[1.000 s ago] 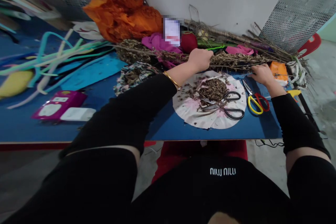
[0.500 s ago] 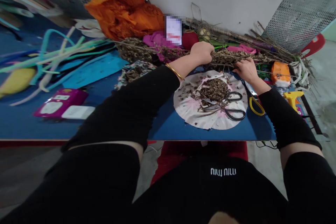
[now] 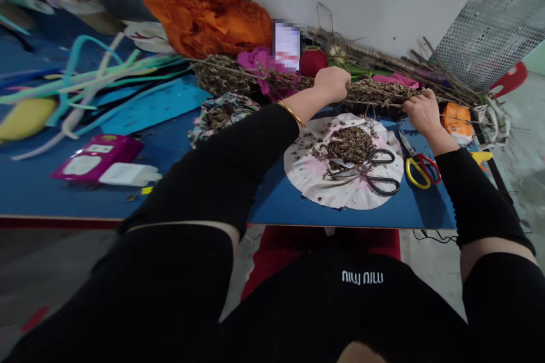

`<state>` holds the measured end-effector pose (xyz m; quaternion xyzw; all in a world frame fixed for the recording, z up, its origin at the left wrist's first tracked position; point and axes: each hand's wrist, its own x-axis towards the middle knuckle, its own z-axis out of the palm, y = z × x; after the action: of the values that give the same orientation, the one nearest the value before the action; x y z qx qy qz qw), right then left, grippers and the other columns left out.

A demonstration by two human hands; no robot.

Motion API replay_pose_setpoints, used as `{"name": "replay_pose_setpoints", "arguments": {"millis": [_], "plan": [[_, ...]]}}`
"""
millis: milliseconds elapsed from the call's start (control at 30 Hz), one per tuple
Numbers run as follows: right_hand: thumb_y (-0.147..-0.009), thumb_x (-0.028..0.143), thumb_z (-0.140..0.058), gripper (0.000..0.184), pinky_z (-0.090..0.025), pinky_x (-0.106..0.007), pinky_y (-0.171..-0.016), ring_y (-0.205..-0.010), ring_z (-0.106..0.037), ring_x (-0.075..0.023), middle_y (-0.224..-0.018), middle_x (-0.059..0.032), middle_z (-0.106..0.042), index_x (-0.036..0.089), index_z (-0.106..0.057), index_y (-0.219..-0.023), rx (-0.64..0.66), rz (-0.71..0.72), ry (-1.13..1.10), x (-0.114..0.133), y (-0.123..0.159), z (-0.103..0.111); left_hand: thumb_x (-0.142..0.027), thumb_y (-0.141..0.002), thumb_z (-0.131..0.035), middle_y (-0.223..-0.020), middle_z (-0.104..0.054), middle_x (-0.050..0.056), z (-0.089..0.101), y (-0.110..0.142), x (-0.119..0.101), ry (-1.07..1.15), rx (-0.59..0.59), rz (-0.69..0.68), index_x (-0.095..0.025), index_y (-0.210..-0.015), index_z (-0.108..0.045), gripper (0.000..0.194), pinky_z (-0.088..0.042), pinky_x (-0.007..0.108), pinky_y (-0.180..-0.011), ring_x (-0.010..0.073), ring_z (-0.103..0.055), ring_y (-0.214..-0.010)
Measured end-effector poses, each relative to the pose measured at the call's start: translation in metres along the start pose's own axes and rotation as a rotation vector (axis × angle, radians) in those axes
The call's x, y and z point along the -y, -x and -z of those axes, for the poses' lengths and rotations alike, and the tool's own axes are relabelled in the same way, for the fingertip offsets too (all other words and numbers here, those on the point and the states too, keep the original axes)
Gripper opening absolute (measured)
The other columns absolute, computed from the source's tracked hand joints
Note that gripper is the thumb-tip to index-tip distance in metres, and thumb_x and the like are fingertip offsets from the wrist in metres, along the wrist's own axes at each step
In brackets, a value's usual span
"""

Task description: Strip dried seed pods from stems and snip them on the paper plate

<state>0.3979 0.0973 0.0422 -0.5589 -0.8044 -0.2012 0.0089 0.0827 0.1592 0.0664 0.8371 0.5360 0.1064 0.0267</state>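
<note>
A bundle of dried plant stems [image 3: 378, 91] lies across the back of the table. My left hand [image 3: 332, 85] is closed around its middle part, the fingers wrapped over the stems. Farther right, my right hand [image 3: 422, 113] has bent fingers pressed together on the bundle's thinner stalks. Nearer me, a pile of dried plant bits [image 3: 351, 144] rests on a round white cloth [image 3: 340, 195]. Black-handled scissors [image 3: 381, 170] lie on that cloth, their blades against the pile. Yellow-and-red-handled scissors [image 3: 419, 167] lie to the right of it.
Left on the blue table [image 3: 204, 181] are coloured foam strips [image 3: 85, 91], a purple power socket [image 3: 100, 156] and a patterned cloth [image 3: 208, 116]. Orange crumpled paper [image 3: 204, 11], a phone [image 3: 286, 45] and twigs [image 3: 370, 55] stand at the back. An orange packet [image 3: 457, 119] sits at the right.
My right hand has slid right along the stems, away from my left hand, which stays gripped. The red handle of the second scissors has come into view. The whole view has shifted slightly.
</note>
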Motion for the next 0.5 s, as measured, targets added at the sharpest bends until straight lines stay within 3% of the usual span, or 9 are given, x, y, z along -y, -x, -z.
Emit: {"name": "replay_pose_setpoints", "arguments": {"millis": [133, 267, 333, 433, 500], "plan": [[-0.107, 0.03, -0.041, 0.037, -0.037, -0.046, -0.121, -0.098, -0.06, -0.0225, -0.094, -0.0061, -0.075, 0.025, -0.076, -0.096, 0.011, 0.073, 0.046, -0.006, 0.01, 0.004, -0.014, -0.088, -0.054, -0.135, -0.077, 0.012, 0.009, 0.007, -0.007, -0.008, 0.037, 0.042, -0.021, -0.126, -0.08, 0.046, -0.051, 0.043, -0.102, 0.0322, -0.067, -0.127], [-0.109, 0.028, -0.039, 0.04, -0.035, -0.044, -0.124, -0.099, -0.062, -0.022, -0.095, -0.0056, -0.074, 0.028, -0.077, -0.099, 0.038, 0.064, 0.038, 0.007, 0.021, 0.022, -0.014, -0.089, -0.056, -0.14, -0.074, 0.014, 0.01, 0.008, -0.009, 0.015, 0.047, 0.039, -0.019, -0.131, -0.078, 0.047, -0.05, 0.047, -0.108, 0.0359, -0.065, -0.133], [-0.111, 0.026, -0.034, 0.045, -0.034, -0.045, -0.126, -0.101, -0.063, -0.0226, -0.096, -0.0055, -0.073, 0.029, -0.078, -0.102, 0.042, 0.086, 0.042, 0.024, 0.025, 0.035, -0.022, -0.089, -0.063, -0.14, -0.074, 0.014, 0.011, 0.008, -0.006, 0.015, 0.046, -0.021, -0.02, -0.136, -0.076, 0.048, -0.047, 0.048, -0.112, 0.037, -0.063, -0.135], [-0.112, 0.023, -0.031, 0.048, -0.033, -0.044, -0.128, -0.104, -0.063, -0.0223, -0.097, -0.0047, -0.073, 0.031, -0.077, -0.104, 0.019, 0.172, 0.039, 0.06, 0.03, 0.052, -0.038, -0.084, -0.074, -0.146, -0.071, 0.01, 0.019, 0.016, -0.003, -0.009, 0.011, -0.171, -0.025, -0.15, -0.066, 0.067, -0.038, 0.049, -0.122, 0.0368, -0.055, -0.143], [-0.111, 0.019, -0.032, 0.046, -0.034, -0.043, -0.127, -0.103, -0.063, -0.0221, -0.098, -0.0041, -0.073, 0.03, -0.076, -0.103, -0.016, 0.229, 0.025, 0.088, 0.032, 0.058, -0.04, -0.087, -0.072, -0.151, -0.067, 0.01, 0.028, 0.032, -0.006, -0.005, -0.054, -0.254, -0.026, -0.155, -0.061, 0.07, -0.035, 0.049, -0.123, 0.0361, -0.052, -0.147]]}}
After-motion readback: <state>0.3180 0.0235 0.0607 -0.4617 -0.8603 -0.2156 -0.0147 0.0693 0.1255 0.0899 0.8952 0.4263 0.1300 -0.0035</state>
